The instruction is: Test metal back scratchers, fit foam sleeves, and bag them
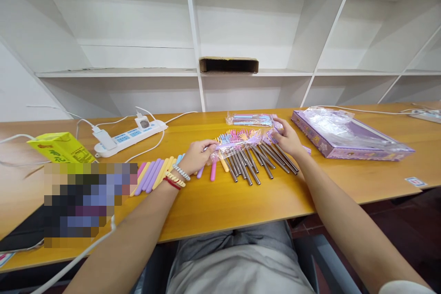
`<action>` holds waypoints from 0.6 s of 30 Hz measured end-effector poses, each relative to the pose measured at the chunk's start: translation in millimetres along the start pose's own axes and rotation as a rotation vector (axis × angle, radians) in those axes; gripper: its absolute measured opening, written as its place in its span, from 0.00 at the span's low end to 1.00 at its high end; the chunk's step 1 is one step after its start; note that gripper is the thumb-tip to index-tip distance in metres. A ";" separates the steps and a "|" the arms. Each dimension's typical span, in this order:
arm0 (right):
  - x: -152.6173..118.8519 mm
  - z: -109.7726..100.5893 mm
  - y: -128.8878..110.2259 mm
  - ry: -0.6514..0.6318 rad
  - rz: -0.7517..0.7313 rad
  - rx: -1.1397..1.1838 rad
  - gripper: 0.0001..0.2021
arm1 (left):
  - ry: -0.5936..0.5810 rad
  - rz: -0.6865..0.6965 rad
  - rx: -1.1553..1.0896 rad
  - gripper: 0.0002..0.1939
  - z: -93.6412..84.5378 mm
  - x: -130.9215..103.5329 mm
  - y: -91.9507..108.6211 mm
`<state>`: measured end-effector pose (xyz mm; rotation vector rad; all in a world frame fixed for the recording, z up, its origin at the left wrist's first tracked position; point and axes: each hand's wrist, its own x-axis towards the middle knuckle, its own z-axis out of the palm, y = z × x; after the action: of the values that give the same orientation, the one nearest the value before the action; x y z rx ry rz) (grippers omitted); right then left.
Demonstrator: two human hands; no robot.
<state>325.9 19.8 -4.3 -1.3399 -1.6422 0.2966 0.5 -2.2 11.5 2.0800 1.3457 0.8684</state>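
Left hand (199,156) has its fingers closed on one end of a clear packet (237,147), over the metal rods (257,163) on the tabletop (241,211); right hand (287,137) is curved, half open, at the other end, and whether it grips I cannot tell. Thin, crinkled film may tear under a strong pull, spilling its contents. Smooth, round, shiny rods could roll if a wrist brushes them.
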 end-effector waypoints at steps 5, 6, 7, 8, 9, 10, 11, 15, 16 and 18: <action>-2.1 -1.5 -7.2 0.002 -0.014 -0.107 0.16 | -0.028 -0.012 -0.047 0.21 -1.2 -2.5 1.5; -2.4 -1.7 -8.1 0.000 -0.019 -0.121 0.16 | -0.044 -0.020 -0.062 0.21 -1.4 -3.3 2.0; -2.5 -1.8 -8.4 0.000 -0.022 -0.127 0.16 | -0.058 -0.027 -0.074 0.21 -1.6 -3.9 2.5; -2.7 -1.8 -8.3 -0.001 -0.023 -0.127 0.15 | -0.065 -0.032 -0.082 0.22 -1.7 -4.3 2.9; -2.8 -1.7 -7.8 -0.001 -0.022 -0.120 0.15 | -0.062 -0.033 -0.085 0.22 -1.7 -4.6 3.3; -2.9 -1.5 -6.9 0.000 -0.020 -0.110 0.15 | -0.049 -0.032 -0.084 0.21 -1.6 -4.5 3.4; -2.9 -1.3 -5.8 0.006 -0.017 -0.098 0.15 | -0.037 -0.031 -0.082 0.21 -1.4 -4.3 3.4; -2.3 -0.5 -0.6 0.043 -0.013 -0.053 0.16 | -0.020 -0.040 -0.091 0.21 -0.9 -3.2 2.6; -2.0 -0.5 0.6 0.049 -0.013 -0.043 0.16 | -0.025 -0.042 -0.096 0.21 -0.8 -3.0 2.4; -1.2 -0.7 2.4 0.063 -0.012 -0.025 0.17 | -0.031 -0.043 -0.103 0.21 -0.7 -3.0 1.9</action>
<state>327.9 19.4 -6.2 -1.3444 -1.6052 0.2257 0.2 -5.6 12.6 1.9709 1.2969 0.8651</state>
